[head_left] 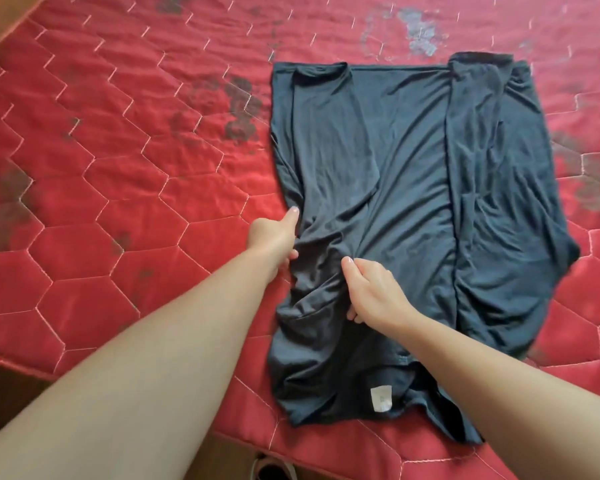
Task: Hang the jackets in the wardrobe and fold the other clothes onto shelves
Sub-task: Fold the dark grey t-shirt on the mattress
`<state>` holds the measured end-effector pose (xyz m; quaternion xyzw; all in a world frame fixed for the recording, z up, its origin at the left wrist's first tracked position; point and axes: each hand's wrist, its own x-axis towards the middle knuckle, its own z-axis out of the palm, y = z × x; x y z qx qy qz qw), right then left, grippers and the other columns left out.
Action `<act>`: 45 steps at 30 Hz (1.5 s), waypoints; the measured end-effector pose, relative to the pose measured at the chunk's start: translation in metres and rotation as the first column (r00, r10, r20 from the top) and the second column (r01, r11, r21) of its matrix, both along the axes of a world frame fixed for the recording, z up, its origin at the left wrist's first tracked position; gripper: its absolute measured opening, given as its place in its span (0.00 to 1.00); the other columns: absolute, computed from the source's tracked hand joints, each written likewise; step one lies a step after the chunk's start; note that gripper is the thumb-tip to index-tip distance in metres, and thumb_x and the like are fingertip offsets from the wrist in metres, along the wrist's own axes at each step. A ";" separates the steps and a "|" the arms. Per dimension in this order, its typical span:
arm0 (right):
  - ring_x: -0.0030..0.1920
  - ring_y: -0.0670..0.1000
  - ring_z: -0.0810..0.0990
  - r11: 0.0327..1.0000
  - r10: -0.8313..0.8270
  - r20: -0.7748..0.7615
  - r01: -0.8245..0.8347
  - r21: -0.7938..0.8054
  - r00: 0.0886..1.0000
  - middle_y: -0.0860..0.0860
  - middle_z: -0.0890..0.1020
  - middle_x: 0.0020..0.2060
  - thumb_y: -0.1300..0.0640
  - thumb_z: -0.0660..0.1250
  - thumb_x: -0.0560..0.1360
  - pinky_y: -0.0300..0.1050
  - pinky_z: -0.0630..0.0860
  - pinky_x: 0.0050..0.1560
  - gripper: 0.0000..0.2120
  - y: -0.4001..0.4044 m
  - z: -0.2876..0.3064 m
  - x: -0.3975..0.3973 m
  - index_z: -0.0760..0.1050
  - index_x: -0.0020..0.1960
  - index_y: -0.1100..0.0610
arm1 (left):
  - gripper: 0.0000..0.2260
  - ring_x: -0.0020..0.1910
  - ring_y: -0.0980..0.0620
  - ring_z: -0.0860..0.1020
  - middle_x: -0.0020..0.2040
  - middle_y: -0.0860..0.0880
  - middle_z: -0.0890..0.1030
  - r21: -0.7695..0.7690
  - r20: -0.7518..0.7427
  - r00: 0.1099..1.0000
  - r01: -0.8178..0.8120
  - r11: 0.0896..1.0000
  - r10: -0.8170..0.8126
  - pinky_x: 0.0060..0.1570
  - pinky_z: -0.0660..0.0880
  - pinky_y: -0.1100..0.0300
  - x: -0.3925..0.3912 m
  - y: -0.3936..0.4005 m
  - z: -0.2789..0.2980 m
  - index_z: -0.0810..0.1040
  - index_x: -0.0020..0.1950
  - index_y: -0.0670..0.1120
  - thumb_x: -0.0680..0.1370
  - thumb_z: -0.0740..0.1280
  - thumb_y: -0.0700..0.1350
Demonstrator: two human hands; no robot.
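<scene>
On the red quilted mattress (118, 202), toward its right side and reaching down to the near edge, a dark blue-grey shirt (406, 188) lies spread out, both of its long sides folded in over the middle. Its far hem runs roughly straight across, well short of the mattress's far edge, and a small white label (380, 398) shows at the neck end, closest to the person.

The left hand (272, 237) sits at the shirt's left edge about halfway along, thumb stretched out along the cloth and the fingers tucked under the folded side, gripping it. The right hand (369, 289) is just beside it, a little nearer the person, pinching a bunch of the same folded panel between thumb and curled fingers, so the fabric puckers into creases between the two hands. Both forearms are bare.

Grey, worn patches (236, 112) mark the mattress cover just left of the shirt and again near the far right corner. Below the near edge, a dark shoe (274, 467) peeks out on the floor.
</scene>
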<state>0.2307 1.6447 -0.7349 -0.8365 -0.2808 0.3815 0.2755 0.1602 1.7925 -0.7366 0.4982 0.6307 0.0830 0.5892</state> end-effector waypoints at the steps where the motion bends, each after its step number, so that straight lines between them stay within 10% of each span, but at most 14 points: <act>1: 0.22 0.48 0.78 1.000 0.013 -0.017 -0.013 -0.002 1.000 0.51 0.78 0.24 0.45 0.50 0.82 0.50 0.78 0.40 0.22 0.000 -0.001 0.000 0.68 0.38 0.59 | 0.17 0.23 0.52 0.70 0.33 0.48 0.75 -0.029 -0.013 1.000 0.000 1.000 -0.001 0.24 0.65 0.65 0.011 0.011 -0.001 0.74 0.41 0.44 0.78 0.66 0.57; 5: 0.22 0.47 0.77 0.998 0.032 -0.078 -0.028 0.053 0.996 0.49 0.76 0.22 0.45 0.50 0.82 0.51 0.78 0.37 0.25 -0.004 -0.005 0.004 0.69 0.40 0.64 | 0.10 0.22 0.53 0.67 0.26 0.50 0.69 -0.042 -0.055 0.989 0.134 0.990 -0.137 0.18 0.60 0.71 0.033 0.032 -0.009 0.73 0.43 0.45 0.77 0.70 0.49; 12: 0.29 0.50 0.78 0.990 0.139 -0.014 -0.139 0.028 0.990 0.49 0.82 0.28 0.49 0.52 0.81 0.52 0.79 0.44 0.22 -0.001 -0.008 -0.003 0.74 0.34 0.55 | 0.11 0.26 0.51 0.70 0.32 0.47 0.74 0.153 -0.095 0.992 -0.064 0.986 0.079 0.26 0.66 0.63 0.002 0.076 -0.015 0.74 0.38 0.45 0.77 0.67 0.49; 18: 0.25 0.50 0.79 0.991 0.018 -0.297 -0.057 -0.124 0.955 0.52 0.83 0.29 0.38 0.64 0.73 0.40 0.75 0.27 0.22 0.014 0.006 -0.007 0.75 0.37 0.57 | 0.17 0.36 0.50 0.72 0.34 0.46 0.72 0.173 -0.046 0.997 0.062 0.983 -0.055 0.40 0.75 0.54 -0.002 0.072 -0.032 0.69 0.29 0.48 0.69 0.66 0.58; 21: 0.28 0.50 0.81 0.899 0.377 -0.108 -0.391 -0.198 0.920 0.50 0.81 0.26 0.34 0.68 0.67 0.41 0.78 0.35 0.26 0.000 0.008 -0.022 0.75 0.31 0.57 | 0.11 0.38 0.50 0.73 0.39 0.46 0.73 0.173 -0.012 0.999 0.046 0.984 -0.044 0.46 0.80 0.42 -0.004 0.074 -0.039 0.75 0.39 0.51 0.71 0.66 0.58; 26: 0.41 0.54 0.78 0.647 0.760 0.127 -0.721 -0.247 0.638 0.50 0.80 0.36 0.34 0.66 0.70 0.45 0.74 0.42 0.23 -0.054 0.012 -0.042 0.76 0.40 0.55 | 0.11 0.39 0.48 0.75 0.36 0.49 0.73 0.294 -0.016 0.998 -0.050 0.954 0.058 0.48 0.79 0.51 -0.007 0.067 -0.031 0.75 0.38 0.50 0.76 0.66 0.54; 30: 0.35 0.45 0.73 0.794 0.509 0.457 -0.603 0.077 0.729 0.44 0.72 0.33 0.38 0.68 0.70 0.41 0.69 0.34 0.17 -0.097 0.001 -0.026 0.68 0.36 0.50 | 0.18 0.50 0.48 0.71 0.52 0.47 0.73 0.622 -0.221 0.965 0.252 0.741 -0.142 0.56 0.67 0.56 -0.028 0.009 -0.013 0.72 0.61 0.48 0.73 0.70 0.50; 35: 0.37 0.52 0.72 0.802 0.411 0.722 -0.597 0.004 0.557 0.47 0.70 0.35 0.36 0.69 0.69 0.47 0.67 0.39 0.20 -0.157 -0.001 0.024 0.70 0.38 0.53 | 0.14 0.47 0.46 0.73 0.47 0.51 0.75 0.705 -0.466 0.741 0.641 0.303 -0.484 0.47 0.70 0.51 -0.087 -0.087 -0.003 0.76 0.50 0.50 0.71 0.66 0.57; 40: 0.52 0.56 0.76 0.803 0.553 0.669 -0.534 -0.266 0.497 0.51 0.77 0.52 0.31 0.66 0.63 0.53 0.75 0.48 0.29 -0.231 0.002 0.035 0.75 0.54 0.52 | 0.23 0.49 0.53 0.75 0.48 0.56 0.77 0.542 -0.538 0.495 0.823 0.170 -0.682 0.49 0.73 0.55 -0.145 -0.147 -0.002 0.78 0.49 0.54 0.67 0.65 0.70; 45: 0.52 0.55 0.83 0.793 0.501 0.725 -0.587 -0.164 0.473 0.49 0.83 0.51 0.54 0.58 0.70 0.48 0.68 0.52 0.13 -0.238 0.004 0.045 0.81 0.45 0.53 | 0.19 0.54 0.50 0.80 0.56 0.52 0.81 0.517 -0.606 0.423 0.853 0.071 -0.673 0.53 0.78 0.54 -0.165 -0.162 -0.006 0.81 0.56 0.48 0.68 0.69 0.54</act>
